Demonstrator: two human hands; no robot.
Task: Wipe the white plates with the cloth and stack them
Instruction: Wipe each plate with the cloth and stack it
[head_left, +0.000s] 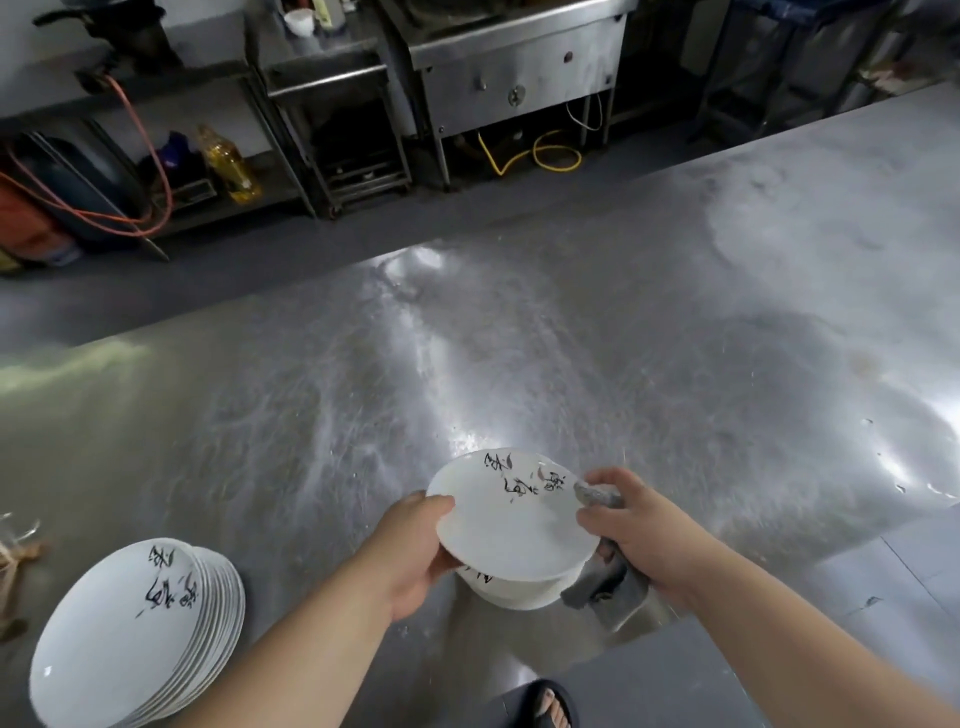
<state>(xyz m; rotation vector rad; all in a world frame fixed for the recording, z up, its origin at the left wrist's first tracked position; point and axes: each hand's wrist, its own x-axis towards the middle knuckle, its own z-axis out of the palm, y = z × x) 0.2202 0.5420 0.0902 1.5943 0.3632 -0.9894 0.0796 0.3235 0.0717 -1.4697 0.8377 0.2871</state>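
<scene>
My left hand (410, 551) grips the left rim of a white plate (511, 519) with black brush writing, holding it tilted above a small pile of plates (519, 590) on the steel table (519, 338). My right hand (631, 525) clutches a grey cloth (605, 577) against the plate's right edge; part of the cloth hangs below the hand. At the lower left stands a leaning stack of several white plates (130, 634) with the same writing.
The table's near edge runs past my sandalled foot (550, 704) on the grey floor. Across the aisle stand steel racks and a cooker unit (519, 67), an oil bottle (228, 166), and orange and yellow hoses. Straw-like scraps (15, 561) lie at the table's left edge.
</scene>
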